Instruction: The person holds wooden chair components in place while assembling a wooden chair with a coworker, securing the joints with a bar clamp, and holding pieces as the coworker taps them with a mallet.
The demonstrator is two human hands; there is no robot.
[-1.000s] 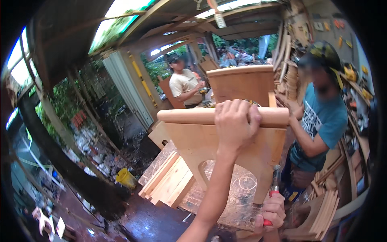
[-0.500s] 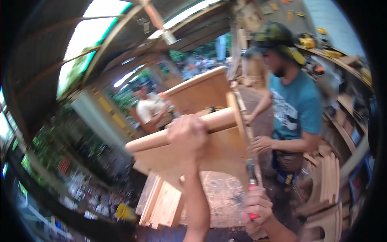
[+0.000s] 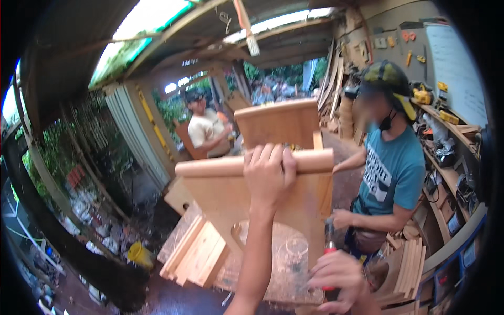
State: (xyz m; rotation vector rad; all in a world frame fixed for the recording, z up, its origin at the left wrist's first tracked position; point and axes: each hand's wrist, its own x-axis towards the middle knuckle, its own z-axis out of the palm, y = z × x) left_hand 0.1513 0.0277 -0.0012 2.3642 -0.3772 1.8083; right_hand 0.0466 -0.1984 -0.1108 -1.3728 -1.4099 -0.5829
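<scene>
My left hand (image 3: 269,176) is closed over the rounded top rail (image 3: 210,167) of a wooden furniture piece, its fingers wrapped over the far side. Below the rail is a flat wooden panel (image 3: 215,197) with a curved cut-out at its lower edge. At the panel's lower right, my right hand (image 3: 341,278) is around a red-and-black-handled tool (image 3: 329,248) with a metal shaft, its fingers loosely curled and slightly blurred. The tool stands roughly upright against the panel's right edge; its exact kind I cannot make out.
A co-worker in a teal shirt (image 3: 391,173) stands at the right, one hand (image 3: 344,218) near the tool's upper end. Another person (image 3: 207,128) is farther back. Stacked boards (image 3: 197,252) lie on the worktable (image 3: 286,257). Curved wooden parts (image 3: 412,268) and shelves stand right.
My view has turned, and the rail now looks more level. The fingers of my right hand have loosened from a tight grip on the handle. The co-worker's near hand sits lower, by the tool.
</scene>
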